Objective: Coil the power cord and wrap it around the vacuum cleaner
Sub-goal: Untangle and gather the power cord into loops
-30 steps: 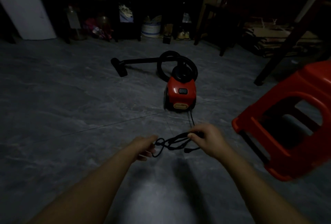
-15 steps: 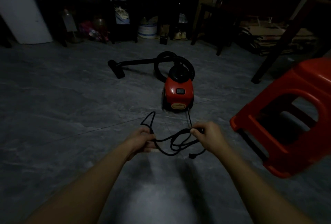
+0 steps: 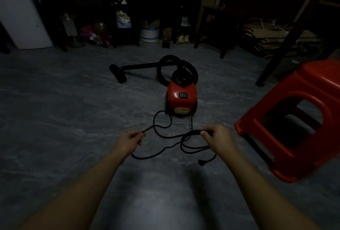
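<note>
I have one power cord to deal with, black and thin. I judge it light and limp: it sags into soft curves wherever it is not held, so it should bend into coils easily but may twist and tangle if slack piles up. It looks smooth and likely to slide through loose fingers, so I would pinch it just short of each new loop, away from the plug, whose prongs could snag.

My left hand pinches a single strand between thumb and fingers. From there the line runs to one loose loop on the floor just in front of the vacuum cleaner. My right hand is curled round a bunch of gathered strands. Loops hang below it, two or three I think, though the dim light prevents a sure count. The one plug sits low beside my right forearm; I cannot tell whether it touches the floor. The cord's other end enters the machine's near face, low on the right.

There is one red canister vacuum, with one black hose and one floor nozzle. It stands well ahead of both hands, and I judge it rigid and heavy enough to stay put during wrapping. One red plastic stool stands to the right, near my right hand but apart.
</note>
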Action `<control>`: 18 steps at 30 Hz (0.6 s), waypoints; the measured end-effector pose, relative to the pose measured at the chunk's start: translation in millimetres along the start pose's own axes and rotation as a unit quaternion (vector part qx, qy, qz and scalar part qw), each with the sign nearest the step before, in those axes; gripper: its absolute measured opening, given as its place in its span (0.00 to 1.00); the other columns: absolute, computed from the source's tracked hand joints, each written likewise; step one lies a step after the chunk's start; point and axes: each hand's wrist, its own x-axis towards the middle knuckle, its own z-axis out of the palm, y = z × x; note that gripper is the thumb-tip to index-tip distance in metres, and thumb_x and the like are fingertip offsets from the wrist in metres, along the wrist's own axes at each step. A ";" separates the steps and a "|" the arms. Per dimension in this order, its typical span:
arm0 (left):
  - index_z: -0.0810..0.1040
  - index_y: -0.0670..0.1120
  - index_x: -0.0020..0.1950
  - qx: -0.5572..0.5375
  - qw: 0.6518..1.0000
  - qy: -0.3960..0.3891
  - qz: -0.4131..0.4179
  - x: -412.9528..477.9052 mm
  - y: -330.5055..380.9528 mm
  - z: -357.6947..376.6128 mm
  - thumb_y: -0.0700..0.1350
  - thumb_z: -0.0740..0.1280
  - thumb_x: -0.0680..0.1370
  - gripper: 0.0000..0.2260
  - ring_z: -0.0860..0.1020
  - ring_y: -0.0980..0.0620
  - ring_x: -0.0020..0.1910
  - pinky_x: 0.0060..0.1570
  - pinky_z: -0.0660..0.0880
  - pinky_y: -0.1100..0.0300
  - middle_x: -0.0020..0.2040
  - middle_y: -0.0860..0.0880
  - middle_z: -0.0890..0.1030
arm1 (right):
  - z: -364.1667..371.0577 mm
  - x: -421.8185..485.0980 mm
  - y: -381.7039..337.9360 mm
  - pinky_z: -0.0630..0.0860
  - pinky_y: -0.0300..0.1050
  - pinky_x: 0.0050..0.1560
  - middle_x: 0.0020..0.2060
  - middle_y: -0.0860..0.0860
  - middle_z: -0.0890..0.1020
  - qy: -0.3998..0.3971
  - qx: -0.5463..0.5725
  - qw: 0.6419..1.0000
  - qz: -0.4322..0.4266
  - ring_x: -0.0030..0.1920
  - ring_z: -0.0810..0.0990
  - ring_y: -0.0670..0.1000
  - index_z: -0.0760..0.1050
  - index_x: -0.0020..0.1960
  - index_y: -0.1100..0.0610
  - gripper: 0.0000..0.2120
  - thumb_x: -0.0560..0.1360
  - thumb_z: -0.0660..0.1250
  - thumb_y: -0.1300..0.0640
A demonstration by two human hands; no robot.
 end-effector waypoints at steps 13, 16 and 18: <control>0.76 0.42 0.52 0.136 0.990 0.040 0.021 13.7 -49.7 -56.6 0.38 0.62 0.82 0.04 0.77 0.43 0.27 0.28 0.77 0.55 0.33 0.40 0.82 | 1.6 -4.4 32.7 0.72 0.43 0.39 0.41 0.52 0.84 -0.020 -0.057 0.994 0.085 0.41 0.80 0.51 0.84 0.51 0.55 0.10 0.79 0.67 0.51; 0.74 0.42 0.54 0.152 0.985 0.076 -0.004 13.1 -54.9 -66.0 0.38 0.58 0.83 0.05 0.78 0.41 0.25 0.26 0.78 0.54 0.35 0.39 0.81 | -5.5 -3.9 39.3 0.72 0.43 0.40 0.42 0.54 0.85 0.014 -0.052 0.992 0.113 0.42 0.81 0.54 0.84 0.51 0.56 0.11 0.79 0.67 0.51; 0.75 0.42 0.52 0.205 0.977 0.060 -0.014 11.8 -60.3 -69.4 0.39 0.59 0.82 0.06 0.81 0.40 0.28 0.31 0.79 0.53 0.36 0.39 0.82 | -8.9 -5.6 40.9 0.71 0.43 0.40 0.42 0.53 0.84 0.012 -0.062 0.990 0.127 0.41 0.80 0.53 0.84 0.52 0.56 0.11 0.79 0.67 0.51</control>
